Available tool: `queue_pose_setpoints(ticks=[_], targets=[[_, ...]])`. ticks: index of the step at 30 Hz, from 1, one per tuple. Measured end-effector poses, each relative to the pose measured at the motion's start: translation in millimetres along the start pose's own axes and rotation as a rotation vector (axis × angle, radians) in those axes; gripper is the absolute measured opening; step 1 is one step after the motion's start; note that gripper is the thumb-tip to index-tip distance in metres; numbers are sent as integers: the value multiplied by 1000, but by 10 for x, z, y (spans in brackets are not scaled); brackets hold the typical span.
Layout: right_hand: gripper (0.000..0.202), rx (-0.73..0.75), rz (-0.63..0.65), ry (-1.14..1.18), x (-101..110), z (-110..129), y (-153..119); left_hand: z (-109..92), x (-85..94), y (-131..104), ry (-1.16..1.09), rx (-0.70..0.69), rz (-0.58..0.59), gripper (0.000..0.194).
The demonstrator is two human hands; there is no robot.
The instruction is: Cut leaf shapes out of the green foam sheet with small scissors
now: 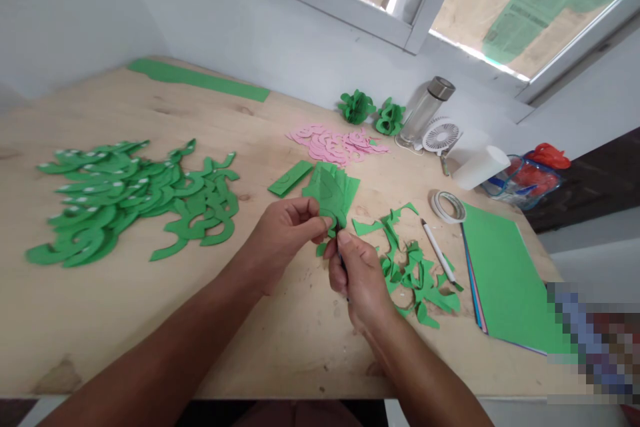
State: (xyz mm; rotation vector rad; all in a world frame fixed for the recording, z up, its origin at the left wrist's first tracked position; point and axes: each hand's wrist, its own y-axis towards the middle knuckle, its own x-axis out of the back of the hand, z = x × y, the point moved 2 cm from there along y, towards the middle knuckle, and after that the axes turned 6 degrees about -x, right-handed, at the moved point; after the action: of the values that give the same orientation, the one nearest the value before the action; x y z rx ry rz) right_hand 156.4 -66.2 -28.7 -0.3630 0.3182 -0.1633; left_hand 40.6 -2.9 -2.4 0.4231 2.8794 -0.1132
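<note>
My left hand (pixel 295 230) pinches a green paper piece (pixel 330 193) with a drawn outline on it. My right hand (pixel 363 273) is closed around dark-handled scissors (pixel 343 259), mostly hidden by its fingers, with the blades at the paper's lower edge. Just behind lies a fanned stack of green paper strips (pixel 353 187), and a single green strip (pixel 291 177) with a curved pencil line is left of it. Green paper scraps (pixel 415 273) are scattered to the right of my right hand.
Curved green cutouts (pixel 115 200) are heaped at left, pink cutouts (pixel 335 143) at the back. A white pen (pixel 439 250), tape roll (pixel 449 205) and coloured paper sheets (pixel 515 273) lie at right. A glass bottle (pixel 425 110) and small fan (pixel 441 135) stand near the wall.
</note>
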Motion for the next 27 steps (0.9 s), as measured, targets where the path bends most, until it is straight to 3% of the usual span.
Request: queue_pose_setpoints(ticks=[19, 27], targets=[[53, 19, 2, -20, -8, -4, -7, -25, -26, -19, -56, 24, -64, 15], [53, 25, -11, -35, -8, 21, -5, -33, -14, -28, 38, 1, 3, 20]])
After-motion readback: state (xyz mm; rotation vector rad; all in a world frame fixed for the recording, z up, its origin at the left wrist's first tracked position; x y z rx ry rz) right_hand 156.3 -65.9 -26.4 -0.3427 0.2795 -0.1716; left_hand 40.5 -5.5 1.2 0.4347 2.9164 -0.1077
